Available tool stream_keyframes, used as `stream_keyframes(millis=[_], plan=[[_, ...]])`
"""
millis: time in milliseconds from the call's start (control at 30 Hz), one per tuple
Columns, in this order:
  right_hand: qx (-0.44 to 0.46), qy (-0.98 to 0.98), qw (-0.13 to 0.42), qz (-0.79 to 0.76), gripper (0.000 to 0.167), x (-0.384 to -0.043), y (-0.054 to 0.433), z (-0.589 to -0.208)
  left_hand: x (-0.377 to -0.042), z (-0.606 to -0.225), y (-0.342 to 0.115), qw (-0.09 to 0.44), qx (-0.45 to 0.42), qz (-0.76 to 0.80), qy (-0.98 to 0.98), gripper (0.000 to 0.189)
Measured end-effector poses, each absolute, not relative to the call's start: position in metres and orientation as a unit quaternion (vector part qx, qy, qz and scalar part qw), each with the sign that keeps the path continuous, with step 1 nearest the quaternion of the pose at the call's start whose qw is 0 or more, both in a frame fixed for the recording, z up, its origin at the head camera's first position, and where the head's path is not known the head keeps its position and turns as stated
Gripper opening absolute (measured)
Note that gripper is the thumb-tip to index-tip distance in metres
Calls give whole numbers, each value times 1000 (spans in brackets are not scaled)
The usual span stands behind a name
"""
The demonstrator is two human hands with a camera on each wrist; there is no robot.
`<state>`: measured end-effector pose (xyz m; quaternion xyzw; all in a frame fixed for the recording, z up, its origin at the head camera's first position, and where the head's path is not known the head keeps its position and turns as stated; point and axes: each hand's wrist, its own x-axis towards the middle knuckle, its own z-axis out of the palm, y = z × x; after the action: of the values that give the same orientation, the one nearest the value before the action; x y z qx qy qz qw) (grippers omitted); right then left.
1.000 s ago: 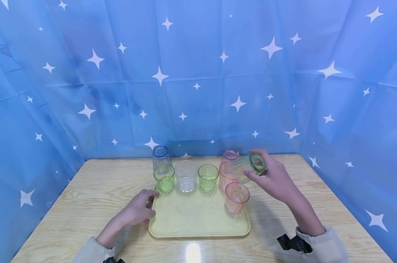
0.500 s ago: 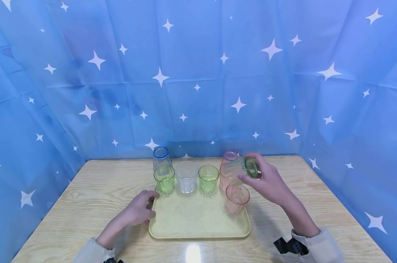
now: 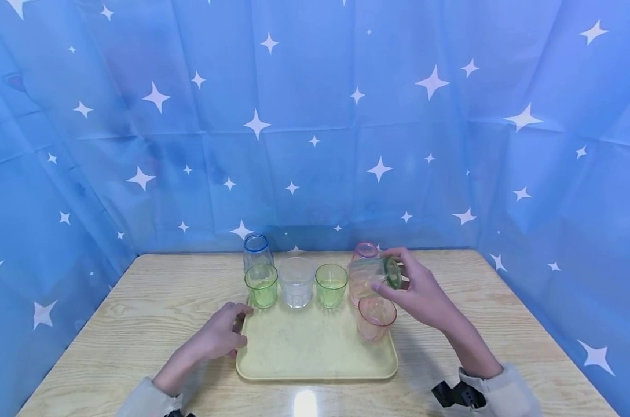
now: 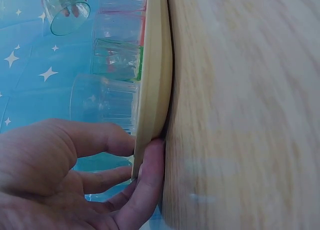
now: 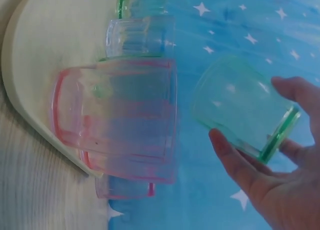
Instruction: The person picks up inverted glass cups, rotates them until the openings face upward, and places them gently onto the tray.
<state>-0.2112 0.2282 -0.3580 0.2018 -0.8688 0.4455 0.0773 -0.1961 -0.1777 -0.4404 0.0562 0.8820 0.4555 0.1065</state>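
My left hand (image 3: 221, 333) grips the left edge of a cream tray (image 3: 315, 353); the left wrist view shows fingers on both sides of its rim (image 4: 156, 85). With my right hand (image 3: 419, 292) I hold a green-tinted glass (image 5: 240, 100) by its thick green end, lying on its side in the air. In the head view it overlaps a pink glass (image 3: 355, 292) at the tray's back right. Another pink glass (image 3: 376, 324) stands upright in front of that one. Along the tray's back are two green glasses (image 3: 263, 289) and a clear glass (image 3: 297, 286) between them.
Behind the tray's left corner stands a blue-ringed glass (image 3: 256, 255), narrow end up. A pink-ringed glass (image 3: 366, 250) stands likewise at the back right. The wooden table (image 3: 138, 324) meets a blue star-patterned curtain (image 3: 315, 139) behind.
My right hand has moved left and slightly down, bringing the green glass over the pink ones and turning it more level. My left hand stays at the tray.
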Motion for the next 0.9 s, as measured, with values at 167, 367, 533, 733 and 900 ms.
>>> stream_keyframes(millis=[167,367,533,733,900], plan=[[206,-857,59,468,53,-211,226,-361,-196,-441,-178,108,56,456,882,68],[230,-845,68,478,53,-211,221,-363,-196,-441,-179,106,76,454,882,64],[240,-848,97,462,53,-211,218,-366,-196,-440,-180,106,84,453,882,60],[234,-854,91,457,54,-211,215,-368,-196,-436,-180,110,92,449,882,53],[239,-852,91,457,56,-211,215,-370,-197,-431,-181,102,118,424,892,42]])
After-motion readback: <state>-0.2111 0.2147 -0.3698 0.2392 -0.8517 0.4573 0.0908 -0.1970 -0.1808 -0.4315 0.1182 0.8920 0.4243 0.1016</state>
